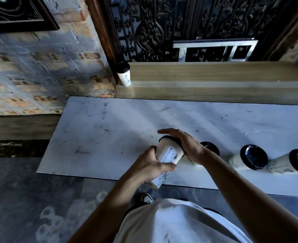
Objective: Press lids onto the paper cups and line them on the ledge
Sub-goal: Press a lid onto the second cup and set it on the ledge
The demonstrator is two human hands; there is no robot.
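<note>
Careful: your left hand (151, 165) grips the tilted paper cup (169, 158) above the counter (109, 128) at six o'clock while your right hand (185, 146) presses its black lid (171, 139); uneven pressure could leave the rim unsealed.

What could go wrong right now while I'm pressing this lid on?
The white paper cup is tilted in mid-air in the left hand while the right hand pushes its black plastic lid; squeezing could buckle it or seat the lid crookedly. The right forearm is near the lidded cups on the white marble table and might knock one.

White T-shirt (176, 223), black-and-white sneaker (146, 198)
</note>
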